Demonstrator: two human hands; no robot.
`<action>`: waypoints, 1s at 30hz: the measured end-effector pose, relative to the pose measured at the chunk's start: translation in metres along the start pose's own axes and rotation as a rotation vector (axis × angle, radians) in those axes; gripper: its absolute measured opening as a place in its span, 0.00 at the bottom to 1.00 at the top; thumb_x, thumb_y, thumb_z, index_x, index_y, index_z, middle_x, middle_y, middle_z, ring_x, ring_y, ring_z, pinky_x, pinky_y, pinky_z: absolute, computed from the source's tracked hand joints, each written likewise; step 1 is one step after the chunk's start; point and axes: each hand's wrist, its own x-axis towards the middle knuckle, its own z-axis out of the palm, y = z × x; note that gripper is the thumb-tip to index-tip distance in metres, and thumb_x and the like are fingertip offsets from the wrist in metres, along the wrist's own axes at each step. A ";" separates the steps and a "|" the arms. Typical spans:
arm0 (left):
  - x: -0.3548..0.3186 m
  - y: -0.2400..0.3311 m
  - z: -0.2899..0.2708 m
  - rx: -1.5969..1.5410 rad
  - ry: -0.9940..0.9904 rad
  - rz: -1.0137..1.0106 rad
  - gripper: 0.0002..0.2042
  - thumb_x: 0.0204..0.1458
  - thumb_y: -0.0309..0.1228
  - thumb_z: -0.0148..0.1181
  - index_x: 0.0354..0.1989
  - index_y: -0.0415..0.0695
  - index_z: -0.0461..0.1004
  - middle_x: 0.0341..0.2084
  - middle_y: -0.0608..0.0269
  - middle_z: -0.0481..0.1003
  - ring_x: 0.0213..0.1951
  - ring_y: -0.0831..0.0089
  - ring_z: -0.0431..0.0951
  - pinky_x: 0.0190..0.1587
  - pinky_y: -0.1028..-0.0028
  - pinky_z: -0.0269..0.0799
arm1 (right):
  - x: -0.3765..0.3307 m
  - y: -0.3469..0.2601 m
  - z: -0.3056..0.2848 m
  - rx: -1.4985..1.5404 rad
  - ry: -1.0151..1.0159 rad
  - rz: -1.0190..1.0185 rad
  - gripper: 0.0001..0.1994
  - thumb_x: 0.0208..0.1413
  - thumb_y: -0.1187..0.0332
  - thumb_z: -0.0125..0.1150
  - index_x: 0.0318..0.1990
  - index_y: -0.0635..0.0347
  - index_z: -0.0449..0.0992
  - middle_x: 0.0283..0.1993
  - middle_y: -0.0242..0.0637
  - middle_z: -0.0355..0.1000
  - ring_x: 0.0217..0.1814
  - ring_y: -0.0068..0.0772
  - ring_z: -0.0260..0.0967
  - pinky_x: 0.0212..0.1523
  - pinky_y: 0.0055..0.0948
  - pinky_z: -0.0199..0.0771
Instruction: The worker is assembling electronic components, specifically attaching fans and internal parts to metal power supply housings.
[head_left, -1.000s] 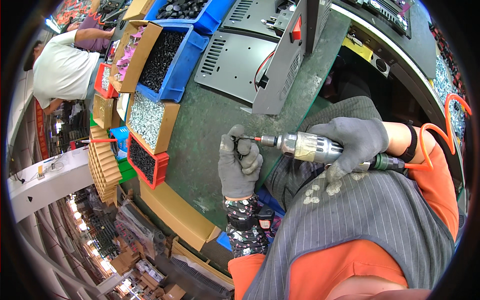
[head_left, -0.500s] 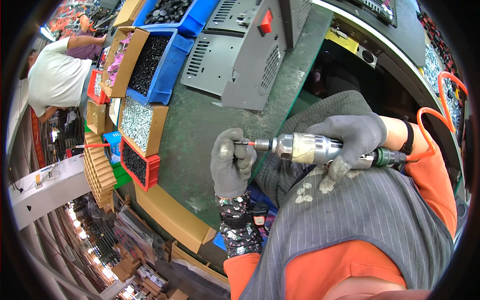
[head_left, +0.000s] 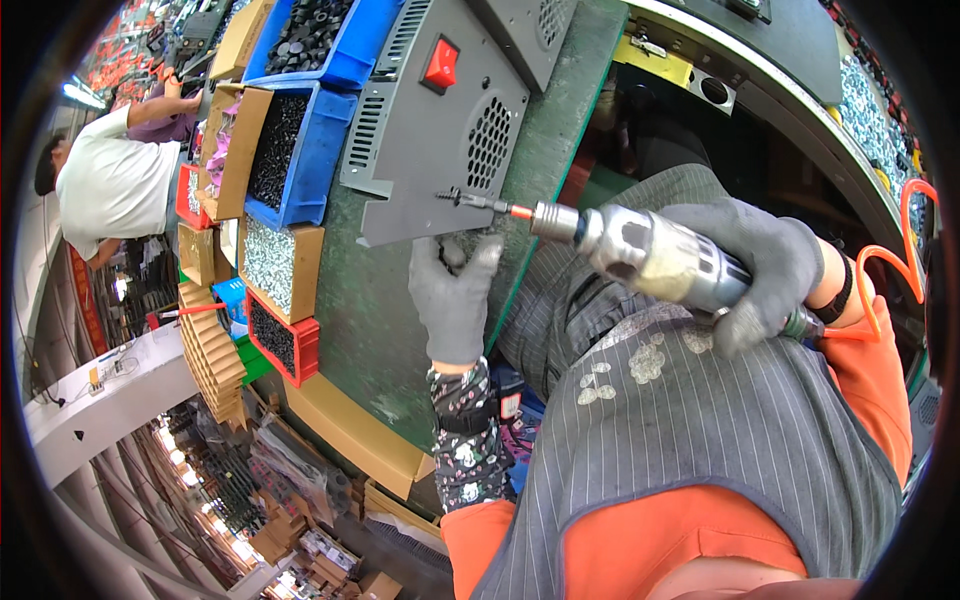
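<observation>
My right hand (head_left: 760,265), in a grey glove, is wrapped round a silver air screwdriver (head_left: 670,255). An orange hose runs from its rear end. At the tip of its bit sits a small dark screw (head_left: 449,196), in front of a grey metal housing (head_left: 425,150) with vents, a honeycomb grille and a red switch (head_left: 441,64). My left hand (head_left: 450,300), gloved too, is at the housing's near edge, below the screw. Its fingers are curled there, with their tips partly hidden.
Left of the housing stand blue bins (head_left: 318,170) of black parts, a cardboard box (head_left: 308,275) of silver screws and a red bin (head_left: 300,365) of dark screws. A person (head_left: 120,185) in a white shirt works at the far left. The green bench edge (head_left: 540,240) runs beside my lap.
My left hand has left the bit's tip and gone to the housing's edge. The housing has shifted left and nearer. The screwdriver has tilted, its tip now up by the housing.
</observation>
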 end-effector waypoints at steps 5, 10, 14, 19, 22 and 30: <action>0.020 -0.012 0.019 0.059 0.062 0.192 0.20 0.39 0.34 0.70 0.39 0.37 0.73 0.30 0.62 0.74 0.33 0.72 0.72 0.37 0.70 0.67 | 0.002 0.001 -0.001 -0.120 0.092 0.258 0.27 0.35 0.65 0.69 0.45 0.68 0.68 0.35 0.37 0.70 0.35 0.26 0.69 0.36 0.27 0.71; 0.016 0.000 0.024 0.321 0.201 0.359 0.19 0.38 0.37 0.70 0.34 0.36 0.74 0.25 0.55 0.76 0.30 0.57 0.76 0.34 0.65 0.70 | 0.004 0.010 -0.004 -0.040 0.046 0.188 0.28 0.37 0.64 0.68 0.47 0.66 0.67 0.34 0.37 0.71 0.36 0.25 0.69 0.35 0.26 0.72; 0.020 -0.006 0.024 0.357 0.233 0.364 0.22 0.38 0.37 0.71 0.37 0.36 0.73 0.28 0.54 0.76 0.32 0.58 0.76 0.34 0.64 0.71 | 0.010 -0.001 -0.004 -0.065 0.016 0.264 0.29 0.38 0.67 0.68 0.50 0.66 0.65 0.35 0.37 0.71 0.35 0.26 0.70 0.36 0.26 0.73; 0.020 -0.006 0.026 0.189 0.230 0.318 0.24 0.37 0.36 0.72 0.40 0.35 0.72 0.31 0.52 0.75 0.32 0.59 0.76 0.33 0.66 0.70 | 0.010 0.011 -0.004 -0.045 0.023 0.197 0.30 0.38 0.70 0.67 0.51 0.66 0.64 0.36 0.37 0.71 0.35 0.26 0.70 0.37 0.27 0.74; 0.015 0.000 0.020 0.209 0.253 0.294 0.24 0.37 0.36 0.72 0.40 0.35 0.71 0.31 0.52 0.75 0.32 0.60 0.76 0.33 0.67 0.70 | 0.015 0.018 -0.005 -0.065 0.049 0.139 0.32 0.35 0.62 0.73 0.48 0.65 0.66 0.33 0.36 0.72 0.31 0.24 0.70 0.32 0.26 0.72; 0.017 -0.014 0.017 0.342 0.191 0.223 0.21 0.38 0.37 0.71 0.37 0.36 0.73 0.27 0.55 0.75 0.30 0.62 0.75 0.33 0.67 0.70 | 0.014 0.018 -0.005 -0.068 0.024 0.197 0.29 0.38 0.66 0.70 0.49 0.66 0.65 0.35 0.38 0.72 0.36 0.27 0.71 0.37 0.27 0.75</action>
